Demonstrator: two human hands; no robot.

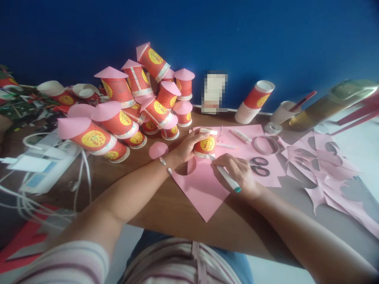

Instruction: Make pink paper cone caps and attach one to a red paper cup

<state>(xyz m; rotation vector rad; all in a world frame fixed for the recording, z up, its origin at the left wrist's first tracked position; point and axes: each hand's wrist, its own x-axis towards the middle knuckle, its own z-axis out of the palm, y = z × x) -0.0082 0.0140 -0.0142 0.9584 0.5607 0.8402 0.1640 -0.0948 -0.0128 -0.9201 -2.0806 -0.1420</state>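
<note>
Gripping a red paper cup (205, 147) above smooth pink paper (204, 197) on the bench (156, 209) with the left hand (187, 146), curling closely round and hiding most fingers behind it. Pinching a white, green-ended marker (228, 179) in the right hand (237, 170), pointing it at the cup's pale lower rim, not making out whether touching. Noting cone-capped cups (126, 117) overlapping at left.

1. A brown tabletop (148, 207) carries everything.
2. On its left side lies a white power strip (38, 182), with white cables looping around it.
3. Far left of centre, red cups with pink cone tops (126, 120) stand piled.
4. Near the middle, pink sheets (207, 199) overlap.
5. Far right stand a white cup (280, 113) and a bottle (319, 109).
6. Nearer, at right, pink scraps (334, 193) spread.
</note>
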